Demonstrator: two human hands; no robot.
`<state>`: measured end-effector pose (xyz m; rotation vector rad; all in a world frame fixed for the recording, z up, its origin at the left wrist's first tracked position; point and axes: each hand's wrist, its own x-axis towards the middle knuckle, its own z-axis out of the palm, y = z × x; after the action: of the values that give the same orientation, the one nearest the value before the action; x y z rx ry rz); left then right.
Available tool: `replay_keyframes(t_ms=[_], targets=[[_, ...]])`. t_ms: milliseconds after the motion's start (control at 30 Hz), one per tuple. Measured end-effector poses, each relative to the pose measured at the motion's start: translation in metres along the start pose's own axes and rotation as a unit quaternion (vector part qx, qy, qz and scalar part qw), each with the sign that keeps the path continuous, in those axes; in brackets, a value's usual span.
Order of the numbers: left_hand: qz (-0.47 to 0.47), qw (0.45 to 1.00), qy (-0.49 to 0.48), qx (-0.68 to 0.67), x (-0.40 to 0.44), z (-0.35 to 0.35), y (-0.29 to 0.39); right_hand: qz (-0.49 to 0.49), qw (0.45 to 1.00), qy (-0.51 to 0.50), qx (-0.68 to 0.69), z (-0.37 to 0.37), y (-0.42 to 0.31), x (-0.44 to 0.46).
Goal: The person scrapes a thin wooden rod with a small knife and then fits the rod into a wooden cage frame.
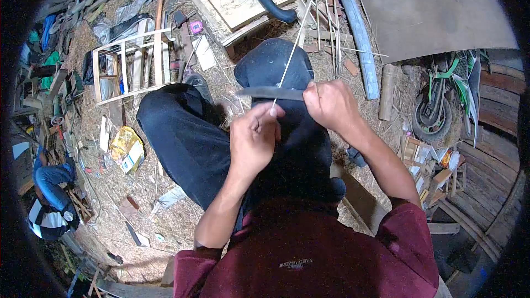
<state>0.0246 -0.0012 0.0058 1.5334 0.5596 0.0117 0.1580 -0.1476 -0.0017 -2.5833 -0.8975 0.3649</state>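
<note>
My right hand [332,105] is closed around the handle of a knife. Its long dark blade [270,93] points left across my right thigh, above the cloth of my dark trousers [276,63]. My left hand [255,138] pinches a thin pale strip of wood or bamboo [294,49] near its lower end. From my fingertips the strip runs up and away over my knee, crossing the blade. Blade and strip seem to touch, though how deep the edge sits is hard to tell. The knife's handle is hidden inside my fist.
Ahead stands a low wooden table [232,5] with a curved dark object [270,5] over it. A slatted wooden frame [130,66] lies left, a grey-blue beam [359,38] right. Beyond are a large board [436,8], a motorcycle wheel [432,116] and, far left, another person's jeans [52,182].
</note>
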Motion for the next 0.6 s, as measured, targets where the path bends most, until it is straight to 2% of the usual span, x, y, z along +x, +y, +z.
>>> replay_keyframes(t_ms=[33,167,267,433,533,600], targets=[[0.021,0.999,0.002,-0.038,-0.008,0.003,-0.007,0.018,1.000,0.013,0.005,0.001,0.000,-0.001],[-0.059,0.995,-0.023,-0.076,-0.041,-0.004,-0.021,0.026,1.000,0.015,-0.002,0.000,0.002,0.001],[-0.081,0.992,0.008,-0.095,-0.056,-0.009,-0.016,0.021,1.000,0.020,-0.003,0.001,0.003,0.001],[-0.083,0.990,-0.015,-0.115,-0.084,-0.019,-0.032,0.039,0.999,0.032,0.002,0.003,0.004,-0.002],[-0.142,0.986,-0.024,-0.088,-0.107,-0.029,-0.044,0.052,0.998,0.036,0.003,0.003,0.009,-0.003],[-0.144,0.983,-0.023,-0.115,-0.106,-0.031,-0.042,0.043,0.999,0.026,0.017,0.000,0.011,-0.004]])
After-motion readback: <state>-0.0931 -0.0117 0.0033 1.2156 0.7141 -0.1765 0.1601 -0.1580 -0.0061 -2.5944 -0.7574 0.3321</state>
